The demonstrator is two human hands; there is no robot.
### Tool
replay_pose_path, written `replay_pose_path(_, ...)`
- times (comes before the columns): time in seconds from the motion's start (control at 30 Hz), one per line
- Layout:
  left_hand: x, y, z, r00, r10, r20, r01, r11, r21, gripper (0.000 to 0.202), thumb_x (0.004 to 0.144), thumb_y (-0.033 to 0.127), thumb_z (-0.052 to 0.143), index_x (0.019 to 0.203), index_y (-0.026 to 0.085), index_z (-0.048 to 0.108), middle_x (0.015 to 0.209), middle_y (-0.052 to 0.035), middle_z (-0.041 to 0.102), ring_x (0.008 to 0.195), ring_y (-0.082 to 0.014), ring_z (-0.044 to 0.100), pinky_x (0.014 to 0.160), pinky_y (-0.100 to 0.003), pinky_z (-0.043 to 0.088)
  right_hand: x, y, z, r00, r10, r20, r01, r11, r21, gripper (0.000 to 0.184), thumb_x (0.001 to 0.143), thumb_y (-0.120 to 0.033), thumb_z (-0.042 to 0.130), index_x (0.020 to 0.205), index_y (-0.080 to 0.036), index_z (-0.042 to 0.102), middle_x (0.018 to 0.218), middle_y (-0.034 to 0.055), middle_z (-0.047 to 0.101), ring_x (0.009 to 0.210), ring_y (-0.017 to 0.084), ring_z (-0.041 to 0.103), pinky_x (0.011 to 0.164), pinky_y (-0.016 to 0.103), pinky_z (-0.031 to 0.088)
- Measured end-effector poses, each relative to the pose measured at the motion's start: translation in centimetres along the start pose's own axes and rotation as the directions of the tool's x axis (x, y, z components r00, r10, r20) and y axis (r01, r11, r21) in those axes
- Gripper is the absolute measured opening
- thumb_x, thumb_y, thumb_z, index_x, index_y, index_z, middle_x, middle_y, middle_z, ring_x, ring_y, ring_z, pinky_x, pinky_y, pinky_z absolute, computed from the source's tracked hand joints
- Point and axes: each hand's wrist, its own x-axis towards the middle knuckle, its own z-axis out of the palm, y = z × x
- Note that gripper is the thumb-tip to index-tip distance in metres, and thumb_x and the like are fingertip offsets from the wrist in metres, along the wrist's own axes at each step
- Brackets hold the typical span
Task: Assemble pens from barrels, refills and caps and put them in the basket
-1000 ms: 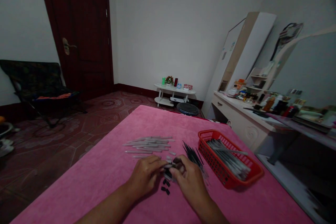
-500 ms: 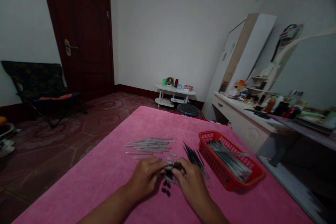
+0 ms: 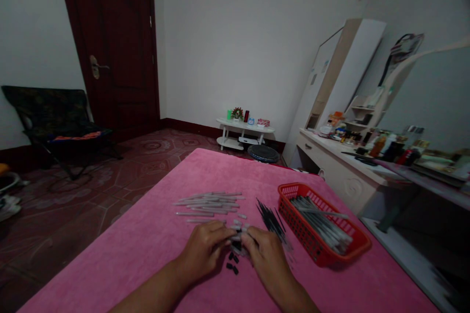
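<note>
My left hand (image 3: 202, 248) and my right hand (image 3: 266, 255) meet low on the pink table (image 3: 154, 234), fingers curled together around small pen parts (image 3: 237, 238) that I cannot make out clearly. A few small black caps (image 3: 232, 263) lie between the wrists. A loose pile of grey pen barrels (image 3: 209, 201) sits just beyond the left hand. A bundle of thin black refills (image 3: 271, 217) lies beyond the right hand. The red basket (image 3: 354, 249) at the right holds several assembled pens (image 3: 321, 222).
A white dressing table (image 3: 332, 156) crowded with bottles stands to the right. A small white side table (image 3: 244, 132) is against the far wall. A dark folding chair (image 3: 55, 124) and a dark red door (image 3: 115, 49) are at the left.
The hands have stayed together over the small parts; the right hand's fingers have closed in slightly towards the left hand. The view has shifted a little.
</note>
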Motion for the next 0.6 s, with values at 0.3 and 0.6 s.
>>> replay_pose_path(0.3, -0.05, -0.21, -0.09, 1.000, -0.009, 0.014, 0.009, 1.000, -0.009, 0.023, 0.089, 0.024, 0.050, 0.107, 0.022, 0.064, 0.075, -0.0051, 0.060, 0.067, -0.0144, 0.054, 0.061, -0.024, 0.037, 0.03, -0.09, -0.21, 0.999, 0.029, -0.018, -0.029, 1.000, -0.009, 0.022, 0.090, -0.030, 0.046, 0.074, -0.019, 0.057, 0.067, 0.0004, 0.061, 0.061, 0.014, 0.053, 0.058, 0.024, 0.032)
replay_pose_path(0.6, -0.15, -0.41, 0.04, 1.000, -0.018, 0.016, 0.018, 1.000, -0.020, 0.022, 0.090, 0.026, 0.050, 0.107, 0.023, 0.064, 0.075, -0.0041, 0.059, 0.066, -0.0139, 0.052, 0.060, -0.024, 0.034, -0.06, 0.06, -0.03, 0.999, 0.045, 0.015, -0.045, 0.999, -0.014, 0.017, 0.088, -0.028, 0.048, 0.075, -0.019, 0.055, 0.070, -0.0003, 0.061, 0.064, 0.013, 0.052, 0.059, 0.023, 0.032)
